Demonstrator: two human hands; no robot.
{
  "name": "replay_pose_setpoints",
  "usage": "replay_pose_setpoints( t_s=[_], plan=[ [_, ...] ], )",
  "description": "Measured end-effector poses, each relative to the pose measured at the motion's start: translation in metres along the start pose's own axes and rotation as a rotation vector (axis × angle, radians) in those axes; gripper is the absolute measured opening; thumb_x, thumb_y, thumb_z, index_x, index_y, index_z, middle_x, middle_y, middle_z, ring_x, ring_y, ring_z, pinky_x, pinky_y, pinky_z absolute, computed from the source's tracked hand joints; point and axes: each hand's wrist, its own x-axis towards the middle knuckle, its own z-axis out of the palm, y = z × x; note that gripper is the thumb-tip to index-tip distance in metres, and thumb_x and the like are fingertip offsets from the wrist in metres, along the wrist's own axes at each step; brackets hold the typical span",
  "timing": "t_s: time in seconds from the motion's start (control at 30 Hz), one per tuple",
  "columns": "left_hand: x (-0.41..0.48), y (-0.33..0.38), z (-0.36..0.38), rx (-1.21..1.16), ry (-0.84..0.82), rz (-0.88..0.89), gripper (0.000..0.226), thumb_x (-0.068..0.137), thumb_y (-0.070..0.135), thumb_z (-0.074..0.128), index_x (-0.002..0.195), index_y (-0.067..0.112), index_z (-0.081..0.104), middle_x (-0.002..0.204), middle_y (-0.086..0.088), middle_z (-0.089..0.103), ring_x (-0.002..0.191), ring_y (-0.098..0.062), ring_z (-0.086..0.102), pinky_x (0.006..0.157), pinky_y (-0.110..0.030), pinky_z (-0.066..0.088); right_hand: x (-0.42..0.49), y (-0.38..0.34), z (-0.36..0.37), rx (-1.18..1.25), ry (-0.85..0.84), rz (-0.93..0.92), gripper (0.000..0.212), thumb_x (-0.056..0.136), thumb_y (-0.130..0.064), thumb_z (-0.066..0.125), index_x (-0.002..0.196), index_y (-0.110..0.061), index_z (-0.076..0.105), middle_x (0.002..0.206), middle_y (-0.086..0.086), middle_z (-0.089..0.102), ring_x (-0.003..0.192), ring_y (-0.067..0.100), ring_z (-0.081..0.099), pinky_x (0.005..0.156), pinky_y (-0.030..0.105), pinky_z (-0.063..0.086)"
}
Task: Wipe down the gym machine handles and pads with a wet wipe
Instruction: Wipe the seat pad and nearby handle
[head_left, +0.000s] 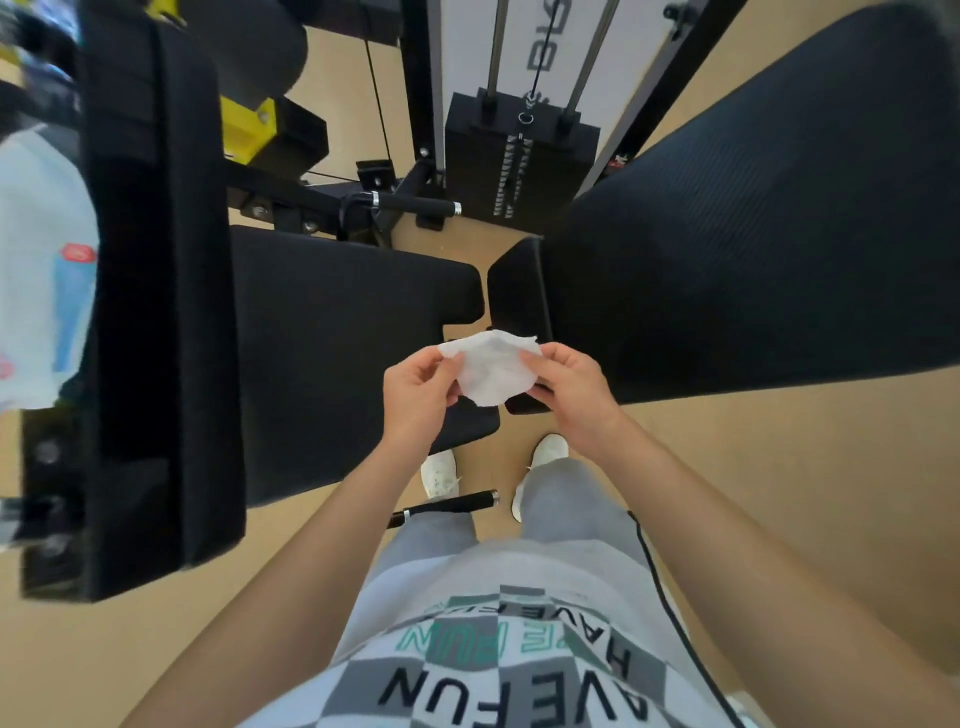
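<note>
A crumpled white wet wipe (493, 370) is stretched between both hands in front of my body. My left hand (418, 397) pinches its left edge and my right hand (569, 392) pinches its right edge. Below the hands lie a flat black seat pad (337, 338) on the left and a large black back pad (753, 234) on the right. One black handle (415, 203) with chrome ends sticks out beyond the seat pad. A second black handle (449, 505) shows near my feet.
A tall black padded upright (156, 312) stands close at the left, with a wipes packet (47, 291) beyond it. The weight stack (519, 166) with guide rods and cable sits at the back. Tan floor lies at the right and bottom left.
</note>
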Motion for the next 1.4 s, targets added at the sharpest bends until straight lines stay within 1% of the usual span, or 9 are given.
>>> replay_pose_setpoints(
  t_s=[0.27, 0.43, 0.6, 0.73, 0.83, 0.93, 1.03, 1.2, 1.4],
  plan=[
    [-0.002, 0.012, -0.008, -0.206, 0.111, -0.199, 0.022, 0.102, 0.017, 0.061, 0.123, 0.021, 0.065, 0.119, -0.001, 0.066, 0.109, -0.018, 0.068, 0.088, -0.031, 0.062, -0.005, -0.001, 0.006, -0.025, -0.050, -0.029, 0.045, 0.096, -0.039, 0.069, 0.100, 0.005, 0.064, 0.110, 0.027, 0.064, 0.112, 0.039, 0.064, 0.106, 0.057, 0.048],
    [-0.018, 0.026, -0.001, -0.365, 0.244, -0.376, 0.024, 0.107, 0.014, 0.048, 0.127, 0.020, 0.059, 0.108, -0.008, 0.071, 0.099, -0.022, 0.071, 0.076, -0.032, 0.061, -0.003, -0.007, -0.003, -0.117, -0.135, -0.093, 0.050, 0.097, -0.043, 0.066, 0.088, 0.005, 0.064, 0.101, 0.029, 0.062, 0.097, 0.033, 0.063, 0.098, 0.049, 0.053],
    [-0.035, 0.023, 0.009, -0.241, 0.124, -0.234, 0.025, 0.099, 0.009, 0.059, 0.121, 0.019, 0.064, 0.110, -0.010, 0.073, 0.100, -0.023, 0.073, 0.083, -0.032, 0.062, 0.009, -0.009, -0.013, -0.229, -0.175, -0.177, 0.028, 0.100, -0.036, 0.064, 0.089, -0.012, 0.074, 0.122, -0.011, 0.062, 0.114, 0.010, 0.058, 0.105, 0.038, 0.051],
    [-0.047, 0.008, 0.016, 0.121, 0.030, -0.048, 0.037, 0.090, 0.013, 0.077, 0.124, 0.027, 0.070, 0.107, 0.003, 0.075, 0.097, -0.012, 0.072, 0.080, -0.020, 0.059, 0.020, -0.011, -0.024, -0.319, -0.214, -0.293, 0.032, 0.100, -0.033, 0.064, 0.077, -0.013, 0.074, 0.143, -0.018, 0.055, 0.117, -0.006, 0.052, 0.091, 0.011, 0.041],
    [-0.051, -0.006, 0.022, 0.302, 0.063, 0.000, 0.029, 0.089, 0.019, 0.079, 0.118, 0.022, 0.076, 0.103, 0.004, 0.075, 0.094, -0.015, 0.072, 0.083, -0.024, 0.058, 0.028, -0.006, -0.029, -0.399, -0.216, -0.375, 0.036, 0.099, -0.038, 0.065, 0.070, -0.017, 0.073, 0.146, -0.025, 0.053, 0.123, -0.016, 0.044, 0.099, 0.013, 0.035],
    [-0.052, -0.020, 0.022, 0.279, 0.115, -0.037, 0.014, 0.092, 0.024, 0.075, 0.104, 0.020, 0.081, 0.096, 0.004, 0.076, 0.088, -0.013, 0.070, 0.078, -0.025, 0.055, 0.032, 0.000, -0.031, -0.365, -0.256, -0.307, 0.024, 0.098, -0.039, 0.065, 0.083, -0.027, 0.079, 0.122, -0.032, 0.066, 0.116, -0.009, 0.057, 0.104, 0.025, 0.046],
    [-0.054, -0.038, 0.021, 0.086, 0.154, -0.130, 0.008, 0.095, 0.026, 0.073, 0.093, 0.023, 0.079, 0.092, 0.004, 0.073, 0.087, -0.014, 0.067, 0.083, -0.031, 0.053, 0.034, 0.003, -0.031, -0.350, -0.301, -0.222, 0.016, 0.097, -0.034, 0.068, 0.093, -0.024, 0.079, 0.087, -0.016, 0.075, 0.092, -0.004, 0.068, 0.092, 0.028, 0.057],
    [-0.055, -0.084, 0.018, -0.127, 0.245, -0.258, 0.033, 0.092, 0.040, 0.066, 0.090, 0.007, 0.069, 0.082, -0.002, 0.061, 0.080, -0.016, 0.055, 0.077, -0.035, 0.044, 0.052, 0.031, -0.017, -0.404, -0.465, -0.158, 0.020, 0.093, -0.014, 0.074, 0.113, -0.014, 0.074, 0.102, -0.006, 0.076, 0.094, 0.000, 0.071, 0.088, 0.022, 0.059],
    [-0.059, -0.160, 0.016, -0.340, 0.400, -0.441, 0.017, 0.091, 0.026, 0.070, 0.100, 0.012, 0.070, 0.086, -0.005, 0.065, 0.079, -0.020, 0.058, 0.074, -0.035, 0.049, 0.091, 0.109, 0.021, -0.696, -0.621, -0.123, 0.037, 0.087, -0.007, 0.077, 0.123, -0.012, 0.070, 0.106, 0.003, 0.075, 0.098, 0.016, 0.071, 0.087, 0.027, 0.060]
  ],
)
